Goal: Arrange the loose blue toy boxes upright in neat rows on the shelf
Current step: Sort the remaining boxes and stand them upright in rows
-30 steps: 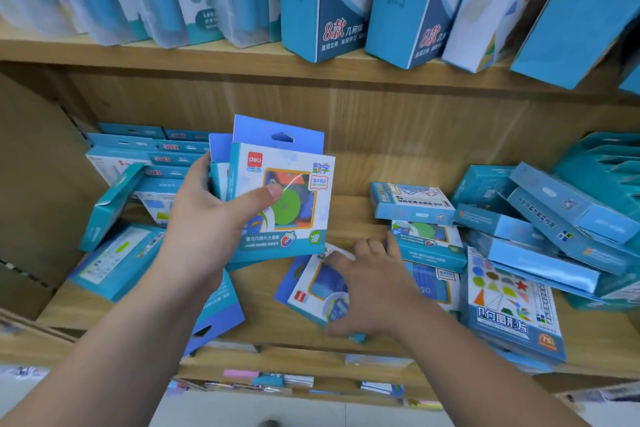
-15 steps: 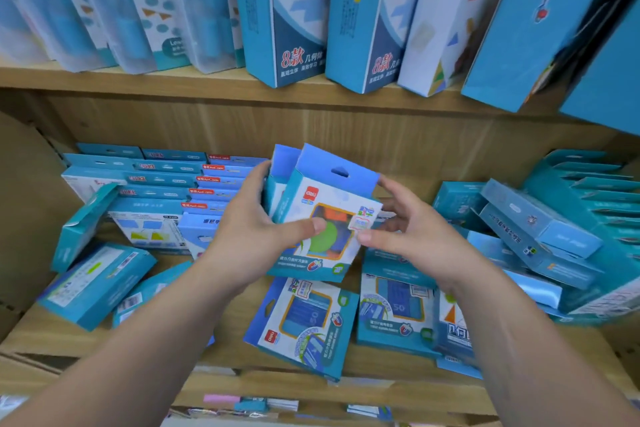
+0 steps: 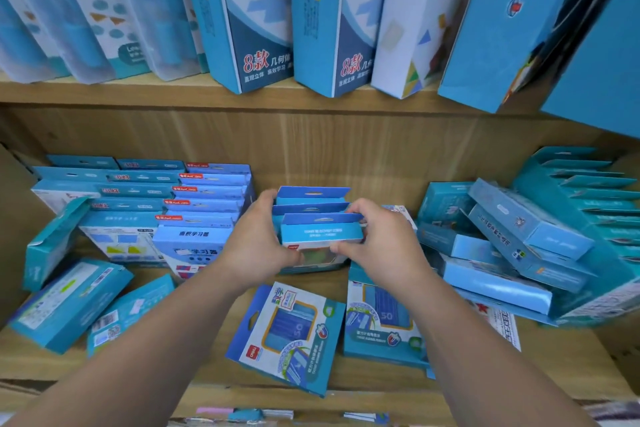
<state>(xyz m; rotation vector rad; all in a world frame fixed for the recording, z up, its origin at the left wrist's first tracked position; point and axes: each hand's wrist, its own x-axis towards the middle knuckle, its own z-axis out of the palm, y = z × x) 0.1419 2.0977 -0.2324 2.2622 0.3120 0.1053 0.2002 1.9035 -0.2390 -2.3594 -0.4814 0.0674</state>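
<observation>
Three blue toy boxes (image 3: 320, 230) stand upright one behind another at the middle of the wooden shelf (image 3: 214, 364). My left hand (image 3: 258, 246) grips their left side and my right hand (image 3: 375, 246) grips their right side, thumbs on the front box. Left of them stand neat upright rows of blue boxes (image 3: 204, 198). Two loose boxes lie flat in front: one (image 3: 287, 333) below my hands, another (image 3: 379, 321) partly under my right forearm.
A loose heap of blue boxes (image 3: 502, 250) lies at the right, with an upright row (image 3: 588, 191) behind it. More boxes (image 3: 69, 302) lie flat at the left front. Tall boxes (image 3: 259, 21) fill the upper shelf, overhanging its edge.
Both hands moved forward and down, setting the held boxes upright on the shelf. My right hand now grips the stack's right side. The camera tilted up slightly.
</observation>
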